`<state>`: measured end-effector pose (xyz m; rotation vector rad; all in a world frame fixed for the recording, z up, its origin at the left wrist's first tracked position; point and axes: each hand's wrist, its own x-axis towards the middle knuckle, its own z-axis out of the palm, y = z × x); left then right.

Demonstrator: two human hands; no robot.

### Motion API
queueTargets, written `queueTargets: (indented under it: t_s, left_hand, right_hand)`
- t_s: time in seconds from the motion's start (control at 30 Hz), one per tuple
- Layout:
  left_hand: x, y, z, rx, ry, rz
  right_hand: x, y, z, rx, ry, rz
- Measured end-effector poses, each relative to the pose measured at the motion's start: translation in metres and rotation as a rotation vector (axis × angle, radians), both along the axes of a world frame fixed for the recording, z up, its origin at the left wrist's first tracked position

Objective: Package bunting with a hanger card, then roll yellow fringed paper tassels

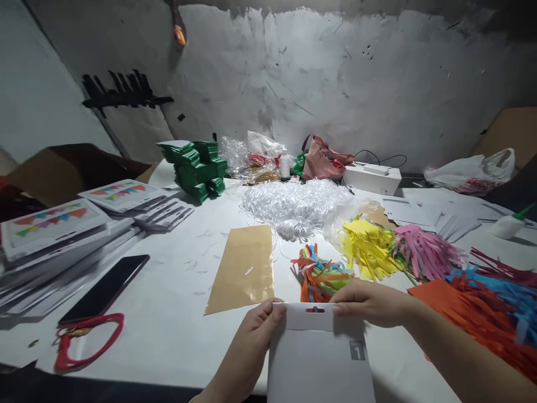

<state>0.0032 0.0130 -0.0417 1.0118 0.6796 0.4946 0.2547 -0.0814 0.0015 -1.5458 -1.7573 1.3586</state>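
Observation:
A white card sleeve [316, 364] with a slot near its top edge and a grey square marked "1" is held upright at the bottom centre. My left hand [260, 330] pinches its upper left corner, thumb on the near face. On the upper right corner, my right hand [364, 305] grips it the same way. Just beyond its top edge lies a bundle of multicoloured paper tassels [321, 274]. A brown kraft paper sheet [245, 263], with a small white scrap on it, lies to the left. The lower end of the sleeve runs out of view.
Printed card packs [54, 229] and a phone [104, 288] with a red strap [90, 341] lie left. Green packs [195, 168] are stacked behind. White string [293, 201] heaps at centre back. Yellow [369, 249], pink [428, 252] and orange fringed paper [474, 319] spread right, near a glue bottle [507, 226].

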Motion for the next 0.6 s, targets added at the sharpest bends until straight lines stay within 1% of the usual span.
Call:
queueTargets:
  t_s: [0.07,0.13,0.2,0.23,0.27,0.33,0.37,0.4,0.43,0.5,0.53,0.57,0.6]
  left_hand:
    - [-0.004,0.005,0.002,0.004,-0.003,0.039]
    - [-0.010,0.014,0.009,-0.010,-0.003,0.073]
    - [-0.024,0.028,0.021,0.009,0.028,0.097]
    - [-0.034,0.036,0.027,0.044,0.059,0.114]
    - [-0.047,0.045,0.033,0.099,0.103,0.138]
    - [-0.080,0.065,0.043,0.241,0.231,0.188]
    - [-0.098,0.075,0.047,0.314,0.317,0.213]
    - [-0.117,0.085,0.049,0.370,0.411,0.233]
    - [-0.135,0.094,0.049,0.408,0.504,0.269]
    - [-0.163,0.110,0.043,0.443,0.659,0.285]
    - [-0.172,0.115,0.037,0.454,0.703,0.280]
    - [-0.177,0.120,0.030,0.466,0.729,0.263]
    - [-0.177,0.124,0.022,0.483,0.741,0.250]
  right_hand:
    - [-0.005,0.005,-0.002,0.051,-0.003,-0.008]
    - [-0.018,0.014,-0.003,0.192,-0.073,-0.049]
    - [-0.039,0.026,-0.004,0.353,-0.147,-0.095]
    - [-0.050,0.032,-0.006,0.395,-0.137,-0.101]
    - [-0.062,0.038,-0.009,0.402,-0.080,-0.093]
    - [-0.082,0.050,-0.018,0.334,0.152,-0.065]
    - [-0.089,0.055,-0.025,0.307,0.234,-0.064]
    - [-0.096,0.061,-0.033,0.322,0.215,-0.074]
    - [-0.100,0.067,-0.042,0.377,0.098,-0.094]
    - [-0.108,0.080,-0.061,0.525,-0.284,-0.119]
    - [-0.111,0.087,-0.072,0.575,-0.451,-0.115]
    - [-0.115,0.093,-0.082,0.605,-0.564,-0.107]
    - [-0.118,0.100,-0.091,0.623,-0.627,-0.099]
